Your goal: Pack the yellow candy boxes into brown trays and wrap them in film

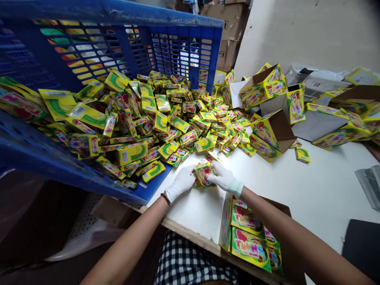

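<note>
Both hands wear white gloves and meet over the white table (196,208). My left hand (183,182) grips the left side of small yellow-green candy packs (203,174); its fingertips are partly hidden. From the right, my right hand (223,178) has its fingers closed on the same packs. Just beyond the hands lies a large heap of similar packs (181,124), spilling from a tipped blue crate (118,194). Below my right forearm stands an open carton (225,221) holding rows of larger-faced "TWINS" packs (249,247).
Several open yellow display boxes (267,134) lie at the right back. A loose pack (302,154) rests right of the heap. Grey plastic packets (369,186) and a dark object (362,249) are at the far right. Brown cartons (227,35) stand behind the crate.
</note>
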`<action>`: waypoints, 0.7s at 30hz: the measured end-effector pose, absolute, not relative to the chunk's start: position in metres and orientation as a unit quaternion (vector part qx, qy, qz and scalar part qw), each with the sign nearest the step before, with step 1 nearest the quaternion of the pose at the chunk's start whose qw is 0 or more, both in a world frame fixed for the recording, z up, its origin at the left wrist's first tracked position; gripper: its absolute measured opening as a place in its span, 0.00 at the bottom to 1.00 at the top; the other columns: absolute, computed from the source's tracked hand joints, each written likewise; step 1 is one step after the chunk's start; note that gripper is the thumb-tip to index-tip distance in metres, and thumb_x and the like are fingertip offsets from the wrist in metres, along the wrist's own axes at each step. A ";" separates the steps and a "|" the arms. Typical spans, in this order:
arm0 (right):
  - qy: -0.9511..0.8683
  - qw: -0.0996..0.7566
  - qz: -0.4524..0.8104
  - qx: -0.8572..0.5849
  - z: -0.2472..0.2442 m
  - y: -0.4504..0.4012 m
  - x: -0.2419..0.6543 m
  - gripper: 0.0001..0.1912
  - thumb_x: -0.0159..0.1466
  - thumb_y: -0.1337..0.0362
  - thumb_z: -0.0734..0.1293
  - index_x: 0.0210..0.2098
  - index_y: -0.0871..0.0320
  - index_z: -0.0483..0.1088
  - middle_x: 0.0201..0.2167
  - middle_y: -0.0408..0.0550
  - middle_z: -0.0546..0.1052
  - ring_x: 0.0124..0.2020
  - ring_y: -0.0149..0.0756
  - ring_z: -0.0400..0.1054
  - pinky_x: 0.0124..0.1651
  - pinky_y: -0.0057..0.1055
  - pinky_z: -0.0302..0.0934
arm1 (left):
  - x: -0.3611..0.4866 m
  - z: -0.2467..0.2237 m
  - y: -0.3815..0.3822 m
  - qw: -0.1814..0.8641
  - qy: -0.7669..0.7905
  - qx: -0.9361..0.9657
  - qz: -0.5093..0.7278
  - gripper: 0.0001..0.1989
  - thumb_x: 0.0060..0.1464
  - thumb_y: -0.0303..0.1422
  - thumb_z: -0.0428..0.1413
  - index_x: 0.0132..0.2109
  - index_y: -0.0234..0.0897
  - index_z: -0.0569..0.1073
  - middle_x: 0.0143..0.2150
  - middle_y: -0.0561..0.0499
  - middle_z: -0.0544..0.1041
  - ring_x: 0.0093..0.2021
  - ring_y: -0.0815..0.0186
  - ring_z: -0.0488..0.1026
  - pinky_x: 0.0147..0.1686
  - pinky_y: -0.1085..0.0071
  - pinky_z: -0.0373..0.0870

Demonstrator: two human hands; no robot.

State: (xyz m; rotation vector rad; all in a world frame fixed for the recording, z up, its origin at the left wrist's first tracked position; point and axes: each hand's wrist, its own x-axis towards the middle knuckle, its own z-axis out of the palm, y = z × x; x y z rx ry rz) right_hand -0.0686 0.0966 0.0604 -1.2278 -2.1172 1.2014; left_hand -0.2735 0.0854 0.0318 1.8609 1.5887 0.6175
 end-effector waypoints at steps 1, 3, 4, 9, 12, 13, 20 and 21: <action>-0.814 0.187 0.374 -0.404 0.062 0.097 -0.069 0.20 0.61 0.54 0.65 0.47 0.60 0.66 0.55 0.60 0.68 0.53 0.50 0.64 0.55 0.48 0.60 | -0.276 0.033 0.080 0.308 0.594 0.707 0.229 0.13 0.55 0.31 0.51 0.43 0.35 0.78 0.41 0.49 0.81 0.39 0.64 0.75 0.41 0.70 0.72; -0.906 0.151 0.245 -0.311 0.064 0.094 -0.073 0.16 0.61 0.58 0.65 0.45 0.61 0.67 0.55 0.63 0.67 0.53 0.49 0.63 0.55 0.48 0.59 | -0.281 0.038 0.077 0.314 0.588 0.713 0.217 0.12 0.55 0.33 0.51 0.40 0.35 0.79 0.38 0.50 0.81 0.37 0.64 0.75 0.38 0.70 0.71; -0.933 0.140 0.198 -0.265 0.064 0.092 -0.076 0.14 0.62 0.60 0.65 0.45 0.61 0.67 0.53 0.63 0.68 0.51 0.49 0.63 0.54 0.48 0.59 | -0.284 0.040 0.077 0.318 0.586 0.716 0.209 0.13 0.55 0.33 0.51 0.38 0.35 0.79 0.36 0.50 0.81 0.35 0.64 0.75 0.37 0.71 0.70; -0.966 0.087 0.121 -0.212 0.060 0.081 -0.092 0.17 0.61 0.57 0.67 0.46 0.60 0.67 0.49 0.59 0.70 0.44 0.45 0.65 0.47 0.42 0.61 | -0.291 0.040 0.082 0.302 0.591 0.729 0.168 0.12 0.53 0.32 0.50 0.30 0.35 0.78 0.27 0.53 0.77 0.30 0.66 0.72 0.32 0.73 0.68; -0.959 0.016 0.143 -0.245 0.055 0.075 -0.097 0.16 0.63 0.55 0.64 0.45 0.60 0.67 0.42 0.54 0.73 0.37 0.40 0.66 0.42 0.38 0.61 | -0.296 0.037 0.082 0.211 0.653 0.705 0.179 0.13 0.54 0.31 0.51 0.40 0.34 0.78 0.38 0.45 0.78 0.39 0.60 0.72 0.41 0.67 0.68; -0.954 0.003 0.150 -0.258 0.053 0.074 -0.098 0.16 0.63 0.55 0.63 0.46 0.59 0.67 0.42 0.54 0.73 0.36 0.40 0.67 0.41 0.37 0.60 | -0.299 0.036 0.083 0.172 0.677 0.692 0.184 0.15 0.53 0.29 0.51 0.46 0.32 0.76 0.43 0.41 0.77 0.44 0.56 0.71 0.45 0.63 0.67; -0.820 0.025 0.344 -0.457 0.041 0.078 -0.101 0.30 0.54 0.58 0.71 0.55 0.57 0.64 0.45 0.53 0.75 0.40 0.42 0.70 0.42 0.37 0.63 | -0.324 0.042 0.095 0.035 0.712 0.676 0.185 0.15 0.55 0.28 0.50 0.47 0.29 0.73 0.46 0.30 0.72 0.48 0.44 0.66 0.47 0.49 0.61; -0.770 0.056 0.423 -0.475 0.043 0.082 -0.100 0.28 0.52 0.57 0.72 0.50 0.57 0.67 0.42 0.51 0.76 0.38 0.41 0.70 0.42 0.37 0.64 | -0.325 0.041 0.091 0.031 0.703 0.685 0.189 0.13 0.56 0.29 0.49 0.45 0.30 0.74 0.45 0.31 0.72 0.48 0.45 0.66 0.47 0.50 0.62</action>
